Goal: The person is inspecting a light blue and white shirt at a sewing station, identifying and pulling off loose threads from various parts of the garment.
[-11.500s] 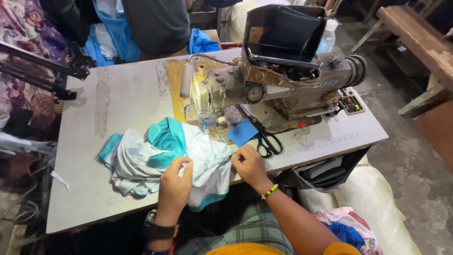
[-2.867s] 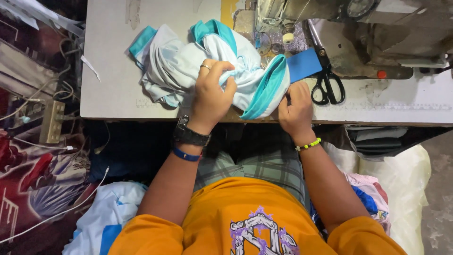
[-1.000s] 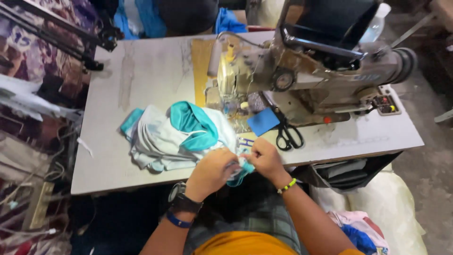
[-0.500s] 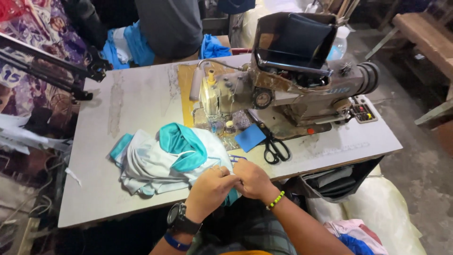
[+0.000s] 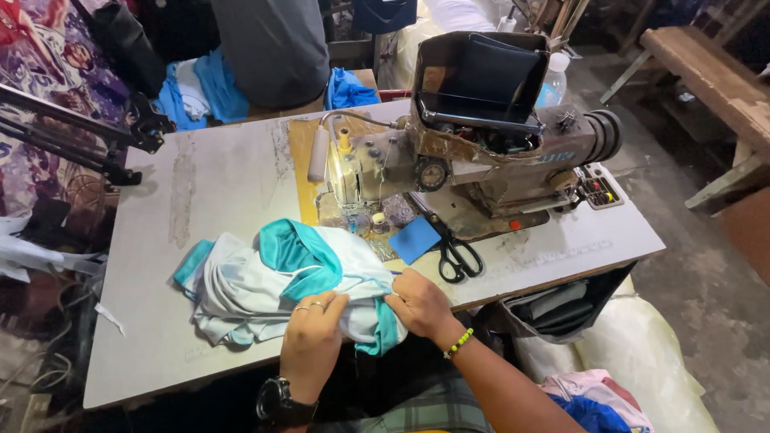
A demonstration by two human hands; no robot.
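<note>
Currently I am holding the bunched white-and-teal garment [image 5: 273, 281] at the near edge of the desk [image 5: 208, 184], with both hands working on its right-hand end. The bundle's long axis is running left to right along the desk edge, and most of it is lying to the left of my grip. The sewing machine [image 5: 473, 152] is standing beyond it and to the right, well apart from the cloth. My left hand [image 5: 311, 337] is pressing down on the near side of the garment, fingers curled into the fabric and closed on a fold. My right hand [image 5: 421, 303] is lying nearer the machine and is pinching the teal edge, fingers closed tight on it. The black scissors [image 5: 455, 255] and a blue fabric patch [image 5: 415, 239] are resting just beyond my right hand, neither touching it.
</note>
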